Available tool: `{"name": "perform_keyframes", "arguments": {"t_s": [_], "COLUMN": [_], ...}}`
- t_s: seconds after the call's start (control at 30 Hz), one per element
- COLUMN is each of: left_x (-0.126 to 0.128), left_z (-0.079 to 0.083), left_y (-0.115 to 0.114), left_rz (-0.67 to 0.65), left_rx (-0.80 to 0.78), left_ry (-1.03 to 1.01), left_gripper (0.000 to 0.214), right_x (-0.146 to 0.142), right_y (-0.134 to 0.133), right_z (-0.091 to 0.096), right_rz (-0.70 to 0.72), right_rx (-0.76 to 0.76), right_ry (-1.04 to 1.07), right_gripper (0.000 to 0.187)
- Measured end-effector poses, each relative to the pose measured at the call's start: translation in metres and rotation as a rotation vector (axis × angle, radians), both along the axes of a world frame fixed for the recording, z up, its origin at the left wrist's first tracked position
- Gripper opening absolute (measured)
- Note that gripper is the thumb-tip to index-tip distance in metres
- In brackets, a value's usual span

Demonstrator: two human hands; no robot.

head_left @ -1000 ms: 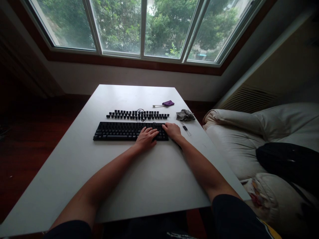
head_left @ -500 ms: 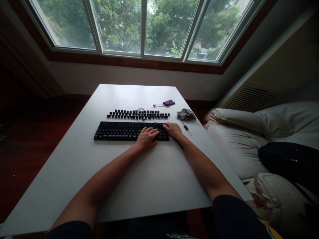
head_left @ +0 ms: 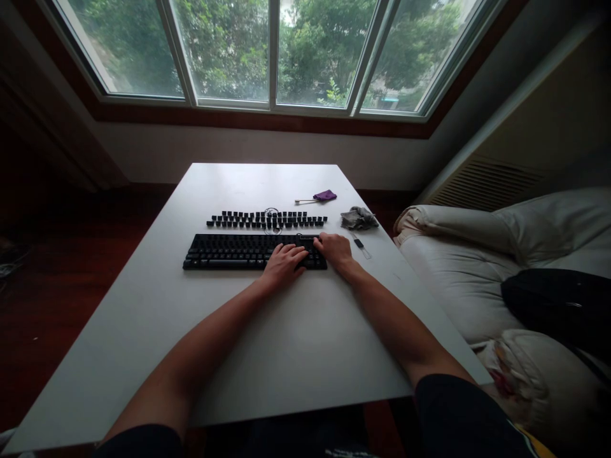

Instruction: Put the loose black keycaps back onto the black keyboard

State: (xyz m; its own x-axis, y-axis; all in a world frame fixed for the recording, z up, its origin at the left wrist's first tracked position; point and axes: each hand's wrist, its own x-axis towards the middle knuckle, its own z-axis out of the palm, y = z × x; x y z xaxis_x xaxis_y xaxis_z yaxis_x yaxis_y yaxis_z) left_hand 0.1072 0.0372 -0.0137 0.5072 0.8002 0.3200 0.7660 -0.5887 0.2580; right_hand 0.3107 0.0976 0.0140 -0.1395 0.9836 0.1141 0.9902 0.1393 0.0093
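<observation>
A black keyboard lies across the middle of the white table. My left hand rests flat on the keys near its right end, fingers stretched out and holding nothing. My right hand sits at the keyboard's right end with its fingers curled over the far right corner. Just behind the keyboard, several loose black keycaps are laid out in two rows, with a thin wire loop among them.
A purple cloth with a thin stick lies behind the keycaps. A crumpled grey rag and a small flat tool sit near the table's right edge. A white cushioned seat with a black bag stands on the right. Windows are beyond.
Both hands stay on the keyboard's right end. The view has shifted slightly, nothing else has visibly moved.
</observation>
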Motion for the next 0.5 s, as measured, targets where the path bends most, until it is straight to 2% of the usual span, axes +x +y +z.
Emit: {"name": "perform_keyframes", "arguments": {"t_s": [0.17, 0.33, 0.5], "left_x": [0.0, 0.001, 0.001], "left_z": [-0.001, 0.0, 0.003], "left_y": [-0.001, -0.002, -0.003], "left_rz": [0.003, 0.001, -0.002], "left_rx": [0.003, 0.014, 0.014], "left_ry": [-0.004, -0.012, -0.017], "left_gripper": [0.05, 0.049, 0.048], "right_x": [-0.004, 0.016, 0.027], "right_y": [-0.004, 0.001, 0.007], "right_z": [0.005, 0.008, 0.001], "right_rz": [0.03, 0.12, 0.141], "right_rx": [0.035, 0.04, 0.01], "right_ry": [0.039, 0.07, 0.199], "right_gripper": [0.047, 0.035, 0.028]}}
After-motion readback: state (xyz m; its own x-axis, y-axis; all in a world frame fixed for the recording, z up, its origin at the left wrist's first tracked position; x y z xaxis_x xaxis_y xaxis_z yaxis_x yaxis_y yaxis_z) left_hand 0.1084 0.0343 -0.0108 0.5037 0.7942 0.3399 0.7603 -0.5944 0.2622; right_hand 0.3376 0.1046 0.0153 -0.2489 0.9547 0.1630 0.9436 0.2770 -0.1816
